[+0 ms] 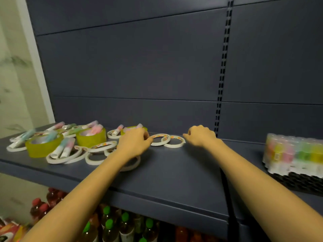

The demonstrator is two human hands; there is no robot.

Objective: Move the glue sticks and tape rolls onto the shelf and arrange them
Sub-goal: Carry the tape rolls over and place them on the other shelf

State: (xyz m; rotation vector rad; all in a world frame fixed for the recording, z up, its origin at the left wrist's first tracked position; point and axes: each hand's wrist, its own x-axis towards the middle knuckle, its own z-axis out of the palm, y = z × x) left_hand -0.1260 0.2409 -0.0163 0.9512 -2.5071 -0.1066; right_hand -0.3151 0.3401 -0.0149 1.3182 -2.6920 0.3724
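On the dark shelf (174,172) lie several thin white tape rolls, wide yellow-green tape rolls (42,145) and pastel glue sticks (64,150) in a loose heap at the left. Two white tape rolls (160,140) (174,142) lie flat side by side near the back panel. My left hand (134,142) hovers with curled fingers at the left one's edge, its fingertips touching it. My right hand (201,137) rests just right of the other roll, fingers curled, fingertips at its rim. Another white roll (132,165) lies partly under my left wrist.
A shrink-wrapped pack of pastel bottles (295,154) stands on the shelf at the right. A slotted upright (222,84) divides the back panel. Below the shelf stand bottles with green caps (125,217) and red caps (38,203).
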